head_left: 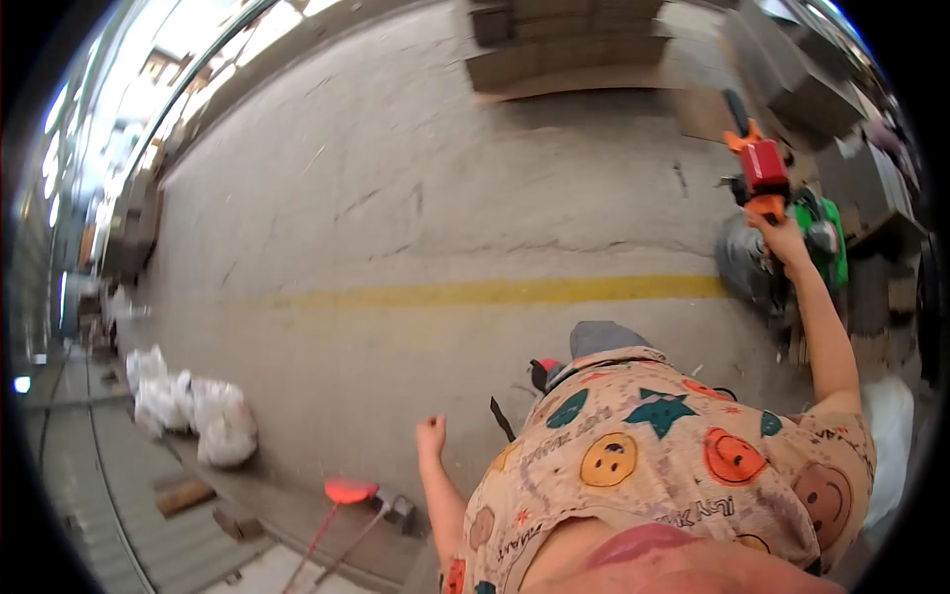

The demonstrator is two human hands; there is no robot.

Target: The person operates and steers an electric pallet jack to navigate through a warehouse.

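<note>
Right hand [782,236] grips red-orange tool [760,168]; left hand [430,434] fisted, empty

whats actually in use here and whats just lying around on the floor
In use:
- red and orange power tool, gripped in the raised right hand
- green machine just beside that hand

Lying about:
- white sacks on the floor, left
- stacked cardboard at the far side
- wood blocks near the lower left
- left hand is a closed fist, holding nothing
</note>
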